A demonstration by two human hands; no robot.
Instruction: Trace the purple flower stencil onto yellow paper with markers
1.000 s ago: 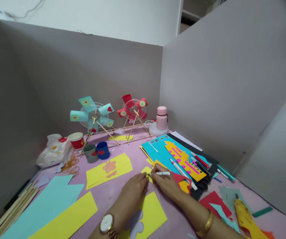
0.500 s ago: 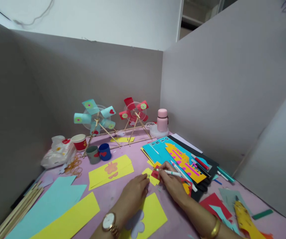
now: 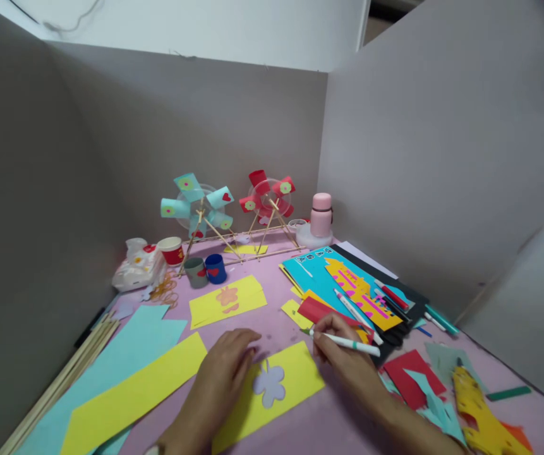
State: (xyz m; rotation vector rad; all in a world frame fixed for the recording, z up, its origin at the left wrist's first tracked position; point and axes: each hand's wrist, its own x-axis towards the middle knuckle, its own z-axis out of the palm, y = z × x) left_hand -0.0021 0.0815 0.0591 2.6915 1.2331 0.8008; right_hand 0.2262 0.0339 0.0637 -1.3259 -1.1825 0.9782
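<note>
My right hand [image 3: 340,347] grips a white marker [image 3: 354,342] with a teal band, its tip pointing left. A small dark green bit [image 3: 306,331] shows by the tip. My left hand [image 3: 231,360] hangs over the left edge of a yellow paper sheet [image 3: 295,370], fingers stretched and nothing seen in them. On that sheet lies a lavender flower cutout [image 3: 270,383]. Just beyond the right hand are a small yellow paper piece [image 3: 295,314] and a red paper strip [image 3: 319,311]. Farther back, another yellow sheet [image 3: 253,294] carries an orange flower shape [image 3: 227,296].
Two pinwheel models, blue [image 3: 200,208] and red [image 3: 269,199], stand at the back near a pink bottle [image 3: 321,215]. Grey [image 3: 196,273] and blue [image 3: 215,269] paper rings sit before them. Blue card [image 3: 300,268] and several markers lie right. Wooden sticks [image 3: 63,379] line the left.
My left hand has moved left off the small yellow piece to beside the flower sheet. My right hand has drawn back nearer with the marker. The view has shifted, so the lavender flower shows fully.
</note>
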